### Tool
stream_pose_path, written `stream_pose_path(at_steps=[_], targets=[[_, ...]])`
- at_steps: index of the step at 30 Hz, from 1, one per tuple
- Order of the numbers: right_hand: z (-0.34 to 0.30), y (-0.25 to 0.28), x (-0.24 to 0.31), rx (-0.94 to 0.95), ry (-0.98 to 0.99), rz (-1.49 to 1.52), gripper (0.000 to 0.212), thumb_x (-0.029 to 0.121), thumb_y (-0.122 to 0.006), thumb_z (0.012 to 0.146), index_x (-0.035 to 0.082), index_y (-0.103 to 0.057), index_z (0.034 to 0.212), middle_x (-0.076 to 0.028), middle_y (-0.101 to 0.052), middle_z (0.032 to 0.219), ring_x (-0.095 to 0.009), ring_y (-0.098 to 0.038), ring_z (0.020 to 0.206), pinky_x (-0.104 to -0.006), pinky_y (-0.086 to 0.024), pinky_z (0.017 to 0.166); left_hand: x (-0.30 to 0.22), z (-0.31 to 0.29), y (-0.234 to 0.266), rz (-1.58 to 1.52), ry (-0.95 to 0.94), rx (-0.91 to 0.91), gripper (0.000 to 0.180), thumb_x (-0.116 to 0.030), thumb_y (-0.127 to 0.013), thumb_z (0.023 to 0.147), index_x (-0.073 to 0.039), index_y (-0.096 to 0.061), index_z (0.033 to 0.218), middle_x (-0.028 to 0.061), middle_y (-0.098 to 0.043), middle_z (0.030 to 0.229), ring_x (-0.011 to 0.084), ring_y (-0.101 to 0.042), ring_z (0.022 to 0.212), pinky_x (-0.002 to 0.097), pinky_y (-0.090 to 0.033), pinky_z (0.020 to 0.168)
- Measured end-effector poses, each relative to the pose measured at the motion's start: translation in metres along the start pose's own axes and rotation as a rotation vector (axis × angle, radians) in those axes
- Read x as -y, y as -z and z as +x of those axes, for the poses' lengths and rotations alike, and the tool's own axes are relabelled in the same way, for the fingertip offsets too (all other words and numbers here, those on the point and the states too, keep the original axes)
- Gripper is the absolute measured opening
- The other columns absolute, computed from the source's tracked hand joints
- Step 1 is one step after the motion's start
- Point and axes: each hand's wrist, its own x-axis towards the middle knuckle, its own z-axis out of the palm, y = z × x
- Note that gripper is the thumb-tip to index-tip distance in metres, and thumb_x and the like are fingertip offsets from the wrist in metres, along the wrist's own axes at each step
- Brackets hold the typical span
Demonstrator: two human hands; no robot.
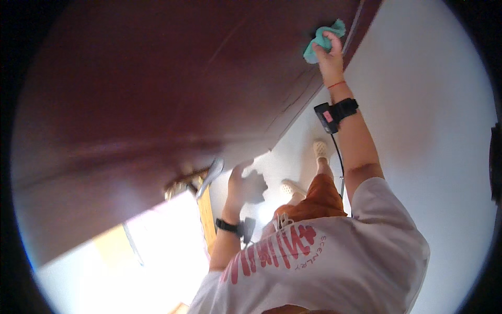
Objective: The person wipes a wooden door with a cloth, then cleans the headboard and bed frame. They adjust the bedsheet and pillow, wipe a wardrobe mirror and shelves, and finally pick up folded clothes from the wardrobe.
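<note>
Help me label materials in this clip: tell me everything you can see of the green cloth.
The green cloth looks like soft fabric, teal-green and paler at its lower-left end, with an uneven upper-right end. It is bunched and folded, not spread flat. The right hand grips it between thumb and fingers, covering part of it. It appears to rest against the dark reddish-brown panel, near its right edge.

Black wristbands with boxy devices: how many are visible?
2: one black wristband below the right hand, which holds a teal cloth; another black wristband below the left hand.
</note>
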Motion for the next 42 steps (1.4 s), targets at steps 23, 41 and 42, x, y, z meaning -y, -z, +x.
stream_pose_path(at_steps=[23,41,42], targets=[[-0.153,-0.082,0.181,0.306,0.484,0.006,0.035,0.007,-0.075,0.066,0.012,-0.063,0.098,-0.007,-0.058,0.094,-0.027,-0.054,0.089,-0.0384,-0.043,0.080,0.027,0.046,0.109,0.101,-0.142,-0.301,0.048,0.002,-0.055,0.069,0.001,-0.052,0.117,0.0140,-0.058,0.110,0.0244,-0.056,0.101,0.0347,-0.044,0.088],[-0.181,0.000,0.123,0.397,0.429,-0.154,0.037,0.003,-0.071,0.071,0.008,-0.059,0.104,-0.011,-0.055,0.099,-0.027,-0.053,0.090,-0.0370,-0.046,0.078,-0.064,0.021,0.075,-0.573,0.106,0.263,0.059,0.005,-0.050,0.076,-0.001,-0.039,0.134,0.0101,-0.047,0.132,0.0180,-0.052,0.112,0.0274,-0.048,0.086],[-0.170,-0.007,0.140,0.374,0.459,-0.128,0.039,0.004,-0.073,0.071,0.007,-0.058,0.106,-0.011,-0.054,0.099,-0.027,-0.053,0.091,-0.0374,-0.045,0.078,-0.057,0.020,0.061,-0.393,0.029,0.248,0.059,0.003,-0.054,0.076,-0.002,-0.040,0.133,0.0097,-0.049,0.130,0.0175,-0.051,0.113,0.0288,-0.047,0.087]])
